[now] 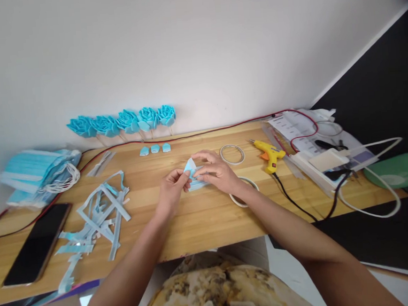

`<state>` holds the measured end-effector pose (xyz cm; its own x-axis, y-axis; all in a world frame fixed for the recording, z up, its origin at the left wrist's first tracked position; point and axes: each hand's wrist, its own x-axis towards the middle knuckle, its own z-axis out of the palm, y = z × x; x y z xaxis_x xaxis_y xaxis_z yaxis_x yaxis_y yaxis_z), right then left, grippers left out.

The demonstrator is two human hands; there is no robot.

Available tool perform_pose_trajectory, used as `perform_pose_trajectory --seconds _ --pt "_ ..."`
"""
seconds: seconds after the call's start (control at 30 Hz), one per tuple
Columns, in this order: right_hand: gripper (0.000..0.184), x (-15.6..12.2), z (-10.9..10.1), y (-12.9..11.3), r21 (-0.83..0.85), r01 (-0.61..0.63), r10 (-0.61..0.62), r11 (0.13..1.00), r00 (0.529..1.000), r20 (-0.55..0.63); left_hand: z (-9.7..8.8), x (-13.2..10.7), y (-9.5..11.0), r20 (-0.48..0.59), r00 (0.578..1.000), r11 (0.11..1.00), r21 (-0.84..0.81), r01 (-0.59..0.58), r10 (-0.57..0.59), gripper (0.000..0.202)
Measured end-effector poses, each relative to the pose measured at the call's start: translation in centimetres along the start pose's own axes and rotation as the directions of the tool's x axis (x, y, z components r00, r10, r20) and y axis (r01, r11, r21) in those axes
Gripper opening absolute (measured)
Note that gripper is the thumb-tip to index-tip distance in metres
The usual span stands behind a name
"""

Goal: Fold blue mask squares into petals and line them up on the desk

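Near the middle of the table, a small folded piece of blue-and-white mask fabric (pixel 190 166) is between my hands. My left hand (pixel 173 188) pinches its lower left side between thumb and fingers. From the right, my right hand (pixel 219 173) has bent fingers closed on the piece's other side; its fingertips are partly hidden. Under the fingers shows flatter light blue pleated mask fabric (pixel 197 185); I cannot tell whether it joins the folded piece. Beyond my hands lie three small blue folded petals (pixel 155 149).
Blue fabric flowers (pixel 128 121) on sticks lean along the wall. Face masks (pixel 32 173), cut strips (pixel 102 213) and a phone (pixel 38 244) lie left. Two tape rolls (pixel 231 146), a yellow glue gun (pixel 270 153), a power strip (pixel 318 170) and cables are right.
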<state>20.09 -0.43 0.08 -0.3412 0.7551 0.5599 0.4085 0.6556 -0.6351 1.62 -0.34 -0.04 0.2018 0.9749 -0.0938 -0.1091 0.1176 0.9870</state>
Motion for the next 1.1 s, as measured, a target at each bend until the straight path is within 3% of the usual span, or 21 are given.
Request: perform_pose_trajectory --seconds 0.2,0.37,0.63,0.83,1.1 --pt "0.011 -0.19 0.49 -0.13 0.274 -0.282 0.287 0.919 0.958 0.024 -0.04 -0.04 0.05 0.021 0.999 0.997 0.063 -0.043 0.042 0.026" --pt "0.018 -0.20 0.72 -0.19 0.355 -0.401 0.403 0.845 0.912 0.072 0.02 -0.01 -0.03 0.020 0.999 0.997 0.069 -0.035 0.034 0.026" --pt "0.024 -0.27 0.96 -0.01 0.412 -0.450 0.454 0.792 0.886 0.095 0.03 -0.04 -0.05 0.026 0.999 0.995 0.096 -0.037 0.035 0.028" --pt "0.060 -0.29 0.99 0.15 0.495 -0.457 0.463 0.739 0.878 0.119 0.05 0.04 -0.25 0.033 0.999 0.994 0.100 -0.041 0.038 0.028" --pt "0.037 -0.29 0.87 0.11 0.503 -0.479 0.462 0.719 0.871 0.169 -0.01 0.00 -0.21 0.068 0.996 0.983 0.173 -0.061 0.050 0.029"
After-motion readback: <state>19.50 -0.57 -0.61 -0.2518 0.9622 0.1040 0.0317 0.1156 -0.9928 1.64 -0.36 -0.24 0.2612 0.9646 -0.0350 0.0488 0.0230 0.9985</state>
